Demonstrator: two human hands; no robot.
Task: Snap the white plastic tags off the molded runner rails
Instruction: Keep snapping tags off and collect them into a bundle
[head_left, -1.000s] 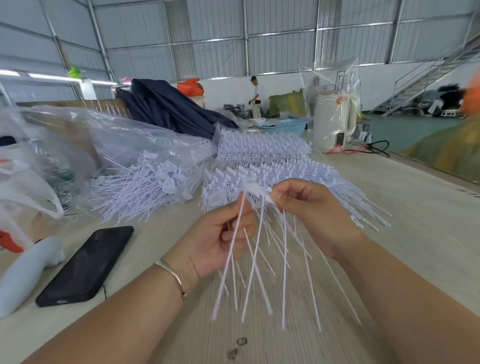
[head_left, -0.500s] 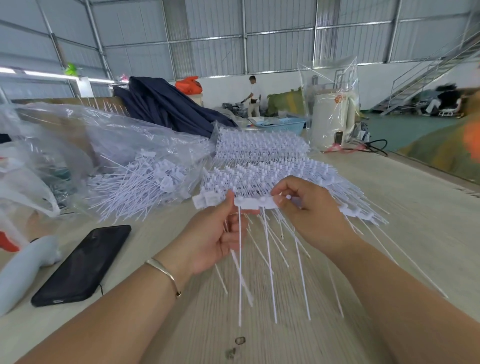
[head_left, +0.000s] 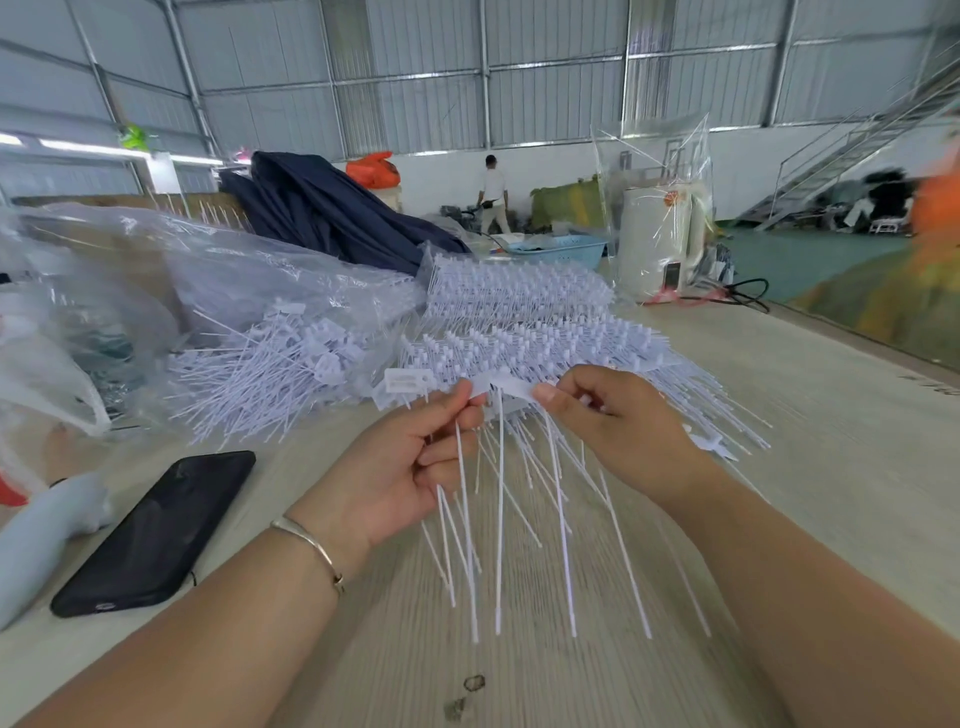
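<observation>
Both hands are raised over the table. My left hand (head_left: 410, 462) grips a bunch of white tags (head_left: 402, 383) whose thin tails hang down past its fingers. My right hand (head_left: 608, 426) pinches a tag head (head_left: 511, 389) on a runner rail (head_left: 613, 364), thumb and forefinger closed on it. The rail's other tags trail long white tails (head_left: 563, 545) toward me. Behind the hands lies a stack of rails (head_left: 519, 312) still full of tags.
A heap of loose snapped tags (head_left: 260, 374) spills from clear plastic bags (head_left: 208, 280) at left. A black phone (head_left: 156, 530) lies near my left forearm. A blue basket (head_left: 561, 249), a wrapped white cylinder (head_left: 660, 239) and dark cloth (head_left: 332, 208) stand beyond. A person walks far off.
Both hands have lifted a little and moved apart along the rail. The left hand's bunch of tags now sticks out further to the left, and the hanging tails have swung.
</observation>
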